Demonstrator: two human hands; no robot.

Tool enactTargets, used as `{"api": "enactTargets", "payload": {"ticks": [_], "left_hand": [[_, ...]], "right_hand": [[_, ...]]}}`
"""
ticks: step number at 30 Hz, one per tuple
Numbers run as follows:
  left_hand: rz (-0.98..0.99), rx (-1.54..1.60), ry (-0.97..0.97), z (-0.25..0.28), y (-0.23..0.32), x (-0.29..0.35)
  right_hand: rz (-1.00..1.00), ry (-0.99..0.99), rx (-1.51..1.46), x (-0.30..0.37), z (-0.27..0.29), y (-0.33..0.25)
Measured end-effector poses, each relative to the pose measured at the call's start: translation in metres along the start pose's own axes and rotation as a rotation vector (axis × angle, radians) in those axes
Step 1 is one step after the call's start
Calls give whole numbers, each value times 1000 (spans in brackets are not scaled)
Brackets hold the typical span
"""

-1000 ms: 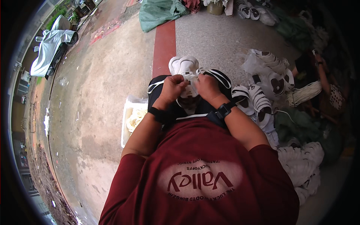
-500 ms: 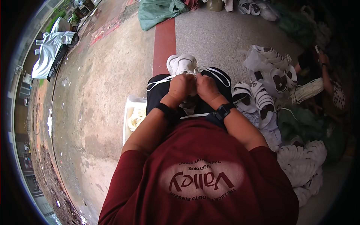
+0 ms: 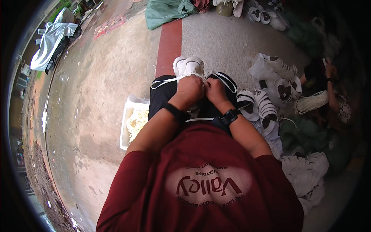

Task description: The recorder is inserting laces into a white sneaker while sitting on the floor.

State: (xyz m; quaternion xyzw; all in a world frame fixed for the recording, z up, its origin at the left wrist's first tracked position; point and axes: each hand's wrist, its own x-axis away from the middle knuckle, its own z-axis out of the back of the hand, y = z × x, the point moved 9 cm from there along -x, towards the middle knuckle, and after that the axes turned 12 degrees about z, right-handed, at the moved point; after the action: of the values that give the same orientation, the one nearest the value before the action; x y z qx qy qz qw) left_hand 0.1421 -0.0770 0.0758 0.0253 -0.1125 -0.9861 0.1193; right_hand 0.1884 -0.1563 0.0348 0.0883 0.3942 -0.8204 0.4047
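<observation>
Over my lap is a pair of white shoe uppers (image 3: pixel 190 65), side by side with their rounded ends pointing away from me. White laces (image 3: pixel 223 80) trail out from them in loops to both sides, across my dark trousers. My left hand (image 3: pixel 191 89) is closed over the near part of the uppers, and its fingers are mostly hidden. Close against it on the right, my right hand (image 3: pixel 216 91) is closed with thumb and fingertips pinching a white lace beside the uppers. What lies beneath both hands is hidden.
By my left leg stands a white tub (image 3: pixel 124 133) of pale cord (image 3: pixel 137 123). White shoe uppers (image 3: pixel 266 110) are heaped on my right. Farther right, another person's arm (image 3: pixel 331 87) is near a bundle of pale laces (image 3: pixel 312 103). A green sack (image 3: pixel 168 15) lies ahead.
My right hand has turned slightly and its fingertips have drawn in at the lace. My left hand stays closed nearby. The view has shifted a little.
</observation>
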Motion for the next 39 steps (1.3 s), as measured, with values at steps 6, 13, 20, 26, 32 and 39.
{"api": "enactTargets", "payload": {"ticks": [6, 13, 20, 26, 32, 39], "left_hand": [[185, 299, -53, 3, -112, 39], [579, 1526, -401, -51, -137, 35], [395, 1384, -183, -53, -124, 3], [454, 1048, -45, -54, -130, 0], [196, 462, 276, -11, -94, 4], [383, 657, 206, -13, -106, 17]], "right_hand": [[2, 7, 70, -7, 5, -18], [321, -175, -15, -30, -32, -74], [299, -45, -8, -31, -28, -68], [266, -153, -39, -31, -35, -62], [234, -247, 55, -32, -43, -61], [299, -121, -83, -26, -29, -68]]}}
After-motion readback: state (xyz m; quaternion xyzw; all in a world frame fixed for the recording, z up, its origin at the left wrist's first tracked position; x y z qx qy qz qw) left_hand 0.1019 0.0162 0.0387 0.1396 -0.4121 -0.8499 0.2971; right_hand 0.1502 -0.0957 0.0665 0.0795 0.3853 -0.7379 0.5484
